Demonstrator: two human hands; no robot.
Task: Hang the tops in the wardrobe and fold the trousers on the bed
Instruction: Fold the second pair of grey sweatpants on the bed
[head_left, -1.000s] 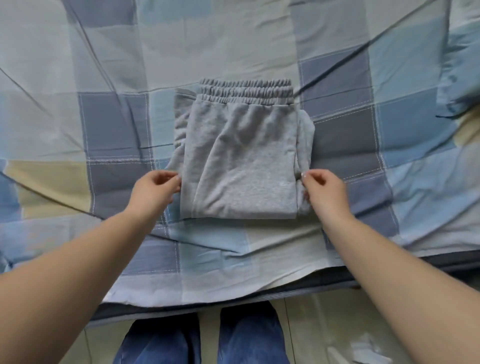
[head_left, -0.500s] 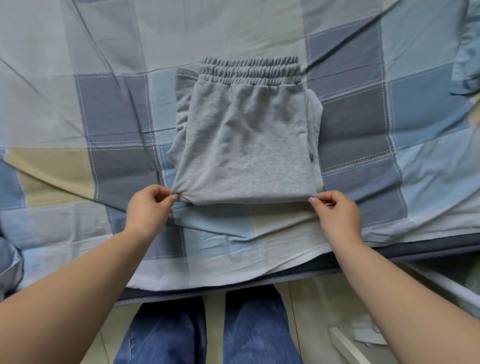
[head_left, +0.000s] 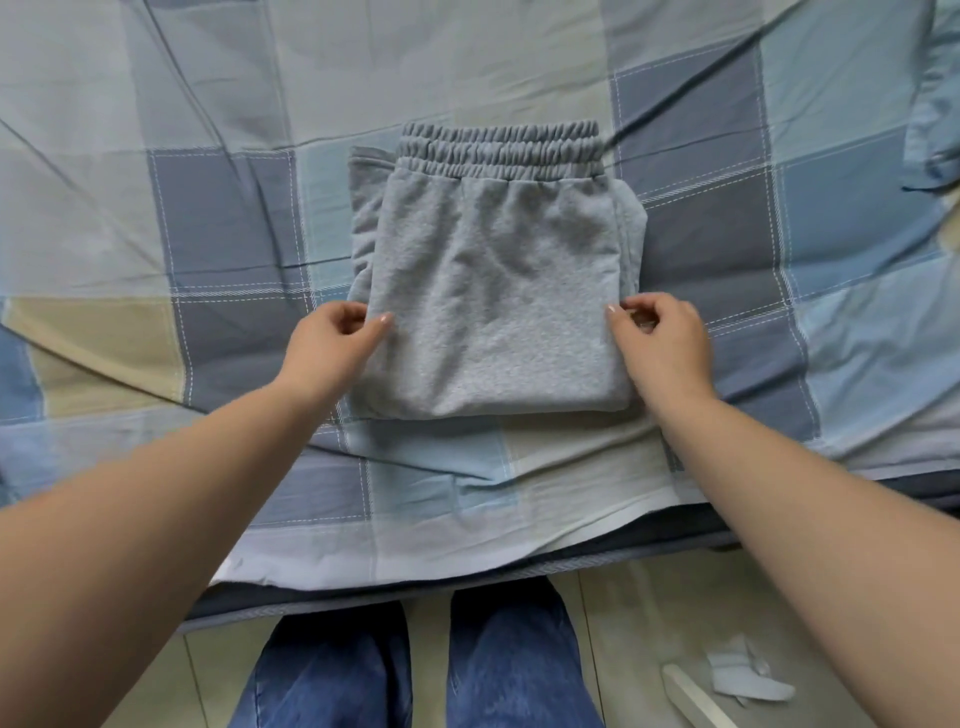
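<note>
One pair of grey trousers (head_left: 493, 291), folded into a squarish stack, lies at frame centre on the bed (head_left: 156, 182). The elastic waistband sits at the stack's upper edge and the fold at its lower edge.

Two hands are in view, one on each side edge. The left hand (head_left: 332, 348) sits at the stack's left edge, thumb on top of the cloth and fingers curled at the side, pinching the layers. The right hand (head_left: 662, 343) is at the right edge, thumb and curled fingers nipping the cloth.

One checked bedsheet (head_left: 779, 234), blue, grey and beige, is creased, with bare stretches to the left, right and above the stack. The bed's near edge runs across the lower frame, just below the fold. Two legs in blue jeans (head_left: 415, 670) stand at bottom centre on tiled floor. White scraps (head_left: 748, 675) lie lower right.
</note>
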